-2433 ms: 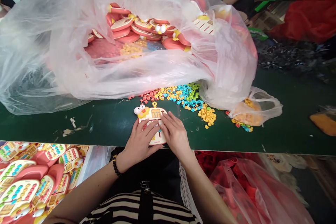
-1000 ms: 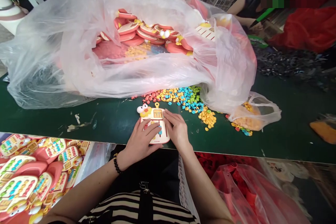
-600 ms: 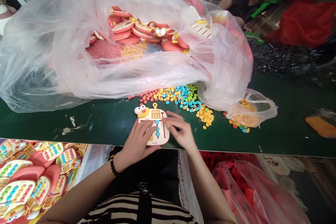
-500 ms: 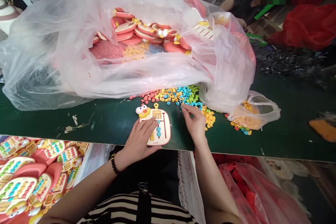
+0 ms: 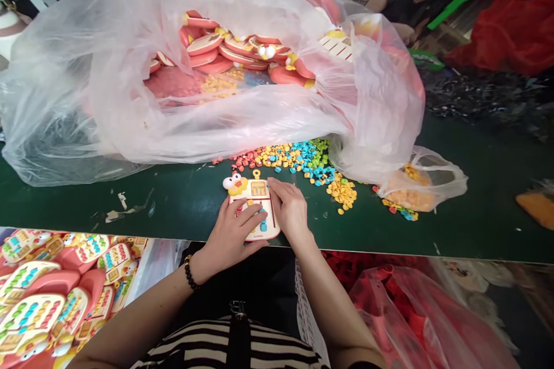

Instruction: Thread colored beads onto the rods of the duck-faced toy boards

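A pink-and-cream toy board [image 5: 258, 188] with a yellow duck head lies at the near edge of the green table [image 5: 182, 202]. My left hand [image 5: 231, 232] holds it, with fingers spread over its face and the thumb along its near edge. My right hand [image 5: 289, 209] rests on the board's right side, fingers pressed together and bent down onto it; whatever the fingertips hold is hidden. Just beyond the board lies a spread of small coloured beads [image 5: 298, 157] in red, yellow, blue and green.
A big clear plastic bag [image 5: 108, 92] full of pink toy boards fills the back of the table. A small bag of orange beads [image 5: 415, 184] lies to the right. Finished boards [image 5: 38, 294] are heaped at lower left, red plastic bags at lower right. Another person sits at far right.
My right hand went out to the bead pile and has come back onto the board's right side. My left hand has stayed on the board.
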`<state>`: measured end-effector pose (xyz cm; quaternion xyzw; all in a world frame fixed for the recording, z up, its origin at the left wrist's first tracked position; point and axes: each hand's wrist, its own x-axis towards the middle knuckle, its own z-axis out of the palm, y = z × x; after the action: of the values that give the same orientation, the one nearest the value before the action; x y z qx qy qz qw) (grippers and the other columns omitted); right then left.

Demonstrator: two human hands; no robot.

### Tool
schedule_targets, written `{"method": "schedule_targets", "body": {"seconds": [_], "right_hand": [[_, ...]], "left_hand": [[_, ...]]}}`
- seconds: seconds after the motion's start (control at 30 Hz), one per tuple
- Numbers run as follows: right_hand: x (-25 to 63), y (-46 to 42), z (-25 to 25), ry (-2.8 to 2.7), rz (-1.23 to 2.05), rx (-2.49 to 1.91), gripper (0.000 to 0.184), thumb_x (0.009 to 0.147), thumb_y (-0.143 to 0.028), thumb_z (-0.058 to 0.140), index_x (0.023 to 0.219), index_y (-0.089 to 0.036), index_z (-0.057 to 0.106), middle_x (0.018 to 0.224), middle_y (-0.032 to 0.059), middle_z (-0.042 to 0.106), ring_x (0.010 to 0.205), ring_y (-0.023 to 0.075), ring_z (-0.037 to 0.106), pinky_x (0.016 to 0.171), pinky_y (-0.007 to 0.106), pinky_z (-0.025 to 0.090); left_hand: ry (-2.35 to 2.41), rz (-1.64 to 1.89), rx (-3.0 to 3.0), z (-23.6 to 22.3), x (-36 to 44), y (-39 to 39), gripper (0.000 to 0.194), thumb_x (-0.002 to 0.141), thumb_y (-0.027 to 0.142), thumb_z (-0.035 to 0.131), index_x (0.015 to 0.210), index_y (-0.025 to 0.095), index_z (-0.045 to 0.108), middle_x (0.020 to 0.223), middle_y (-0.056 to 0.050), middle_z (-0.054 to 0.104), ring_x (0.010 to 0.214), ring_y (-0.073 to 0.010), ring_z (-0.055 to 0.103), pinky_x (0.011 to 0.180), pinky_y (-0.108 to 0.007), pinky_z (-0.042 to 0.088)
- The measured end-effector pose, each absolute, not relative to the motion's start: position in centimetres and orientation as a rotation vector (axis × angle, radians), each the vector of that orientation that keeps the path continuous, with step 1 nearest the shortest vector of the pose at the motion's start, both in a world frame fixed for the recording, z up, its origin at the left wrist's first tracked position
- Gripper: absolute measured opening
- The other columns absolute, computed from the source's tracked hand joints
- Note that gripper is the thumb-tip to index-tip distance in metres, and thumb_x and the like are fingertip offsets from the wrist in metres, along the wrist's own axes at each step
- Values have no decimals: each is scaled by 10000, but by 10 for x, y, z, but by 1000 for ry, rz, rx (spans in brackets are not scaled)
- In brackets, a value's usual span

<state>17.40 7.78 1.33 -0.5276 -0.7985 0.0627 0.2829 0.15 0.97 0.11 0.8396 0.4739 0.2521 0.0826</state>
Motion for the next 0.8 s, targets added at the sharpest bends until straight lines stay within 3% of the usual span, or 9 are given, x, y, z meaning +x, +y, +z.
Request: {"method": "schedule_targets", "body": {"seconds": [0.23, 0.47, 0.57, 0.63, 0.8], "right_hand": [[173, 52, 14, -2201, 168, -1464, 339, 942, -212, 443, 1216, -216, 643, 1243, 83, 657, 1198, 251, 585, 928, 398, 503], [171, 34, 9, -2200, 505, -1281, 419, 936, -174, 399, 1307, -254, 577, 1325, 42, 602, 1410, 249, 328, 1044, 466, 431], [190, 56, 13, -2067, 571, -1248, 344, 925, -236, 452, 1208, -269, 646, 1230, 38, 669, 1270, 225, 525, 1008, 421, 469], [213, 81, 19, -1860, 422, -1425, 302, 913, -265, 462, 1103, -248, 697, 1138, 60, 710, 1083, 228, 647, 945, 416, 504], [258, 151, 37, -1839, 149, -1871, 258, 807, -207, 542, 986, -180, 726, 983, 120, 730, 920, 296, 660, 847, 454, 504]], "left_hand": [[1417, 736, 2484, 0, 3, 8, 481, 848, 446, 597, 1280, 246, 531, 1328, -46, 570, 1252, -297, 413, 1120, -517, 218], [1461, 731, 2440, 0, 4, 9, 709, 859, 476, 559, 1430, 127, 325, 1472, -152, 408, 1333, -290, 353, 1126, -504, 228], [1453, 704, 2458, 2, 4, 9, 687, 845, 461, 573, 1416, 147, 358, 1450, -128, 447, 1272, -300, 400, 1112, -518, 236], [1448, 685, 2476, 5, 4, 9, 624, 844, 457, 572, 1380, 176, 421, 1418, -109, 486, 1232, -302, 422, 1099, -523, 248], [1436, 709, 2499, 7, 4, 9, 540, 852, 463, 561, 1314, 191, 499, 1377, -101, 523, 1218, -297, 427, 1087, -511, 268]]}}
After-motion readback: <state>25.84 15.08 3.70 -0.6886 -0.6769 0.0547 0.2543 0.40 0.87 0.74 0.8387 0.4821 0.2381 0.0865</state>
